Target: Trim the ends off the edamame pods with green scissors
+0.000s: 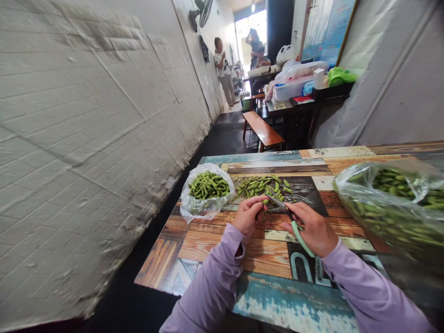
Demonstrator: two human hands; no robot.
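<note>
My left hand (248, 215) is closed in a pinch on a green edamame pod (265, 201), of which only a small end shows past the fingertips. My right hand (314, 229) grips scissors (301, 238) with pale green handles, and their blades point left at that pod. Beyond both hands lies a loose pile of edamame pods (258, 186) with small trimmed bits scattered at its left. To the left of the pile, a clear plastic bag (189, 208) stands open with many pods inside. A larger clear bag (354, 189) of pods sits at the right.
The patchwork-patterned table (215, 249) has its left edge near a white brick-textured wall (86, 138). Past the table are a wooden bench (263, 129) and a dark table holding a plastic box (289, 90) and bags. Several people are near the bright doorway.
</note>
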